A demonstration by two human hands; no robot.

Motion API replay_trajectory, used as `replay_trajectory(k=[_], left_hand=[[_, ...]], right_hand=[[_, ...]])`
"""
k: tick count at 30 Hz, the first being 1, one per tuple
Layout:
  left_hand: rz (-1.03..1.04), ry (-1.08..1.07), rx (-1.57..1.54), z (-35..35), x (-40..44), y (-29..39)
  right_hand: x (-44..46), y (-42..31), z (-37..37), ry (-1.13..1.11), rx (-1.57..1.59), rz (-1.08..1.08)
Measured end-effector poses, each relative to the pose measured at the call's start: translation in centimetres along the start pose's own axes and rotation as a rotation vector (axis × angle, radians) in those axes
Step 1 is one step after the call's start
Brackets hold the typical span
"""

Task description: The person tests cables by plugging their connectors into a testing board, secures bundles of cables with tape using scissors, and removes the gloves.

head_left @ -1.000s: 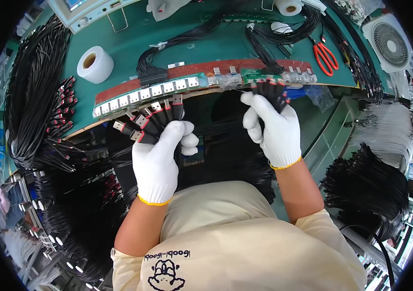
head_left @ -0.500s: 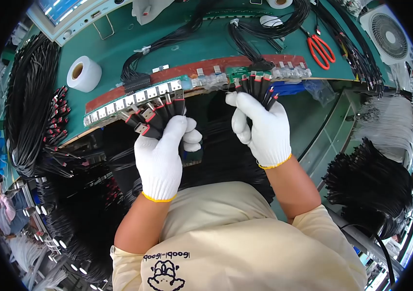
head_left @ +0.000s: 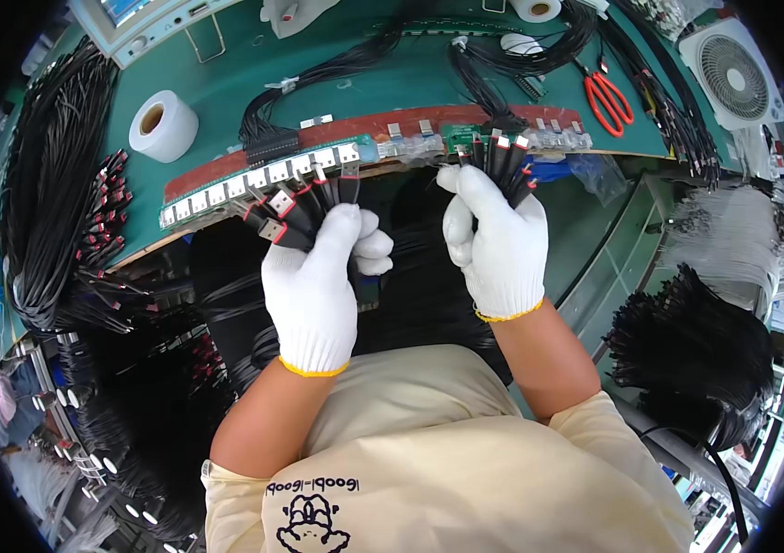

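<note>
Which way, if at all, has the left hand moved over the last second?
Yes: the left hand has moved closer to the row of white ports and slightly rightward along it, judged against that row.

Head view: from the wearer's head, facing forward and down
Shirt [head_left: 447,452]: close, lower middle
Table [head_left: 392,83]: farther, across the top
Corners: dark, rounded

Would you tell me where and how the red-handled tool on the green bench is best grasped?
Probably by its red handles, coming from the near side with the right hand once that hand sets down its black plugs: the handles lie nearer, while the dark end points away.
</note>
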State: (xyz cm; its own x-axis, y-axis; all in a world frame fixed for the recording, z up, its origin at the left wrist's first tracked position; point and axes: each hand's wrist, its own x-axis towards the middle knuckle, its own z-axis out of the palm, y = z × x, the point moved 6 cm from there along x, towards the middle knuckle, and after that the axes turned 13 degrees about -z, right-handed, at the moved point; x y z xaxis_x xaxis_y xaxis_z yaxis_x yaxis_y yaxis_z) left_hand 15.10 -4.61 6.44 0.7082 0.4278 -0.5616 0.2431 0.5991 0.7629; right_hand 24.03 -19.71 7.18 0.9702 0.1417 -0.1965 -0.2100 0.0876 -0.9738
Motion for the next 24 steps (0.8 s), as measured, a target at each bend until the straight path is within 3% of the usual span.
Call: replay_trajectory(k=[9, 17, 24], left_hand=[[-0.06, 0.007, 0.023, 0.6, -0.1, 1.1], [-0.007, -0.097, 0.071, -1.2, 0.6, 0.5], [0.049, 0.014, 0.137, -1.3, 0.1, 1.0]], right_hand=[[0.0, 0.7, -1.1, -0.152, 0.181, 0.048], [0.7, 0.0, -0.2, -0.016, 0.189, 0.07], [-1.2, 0.8, -0.3, 0.002, 0.181, 0.072]])
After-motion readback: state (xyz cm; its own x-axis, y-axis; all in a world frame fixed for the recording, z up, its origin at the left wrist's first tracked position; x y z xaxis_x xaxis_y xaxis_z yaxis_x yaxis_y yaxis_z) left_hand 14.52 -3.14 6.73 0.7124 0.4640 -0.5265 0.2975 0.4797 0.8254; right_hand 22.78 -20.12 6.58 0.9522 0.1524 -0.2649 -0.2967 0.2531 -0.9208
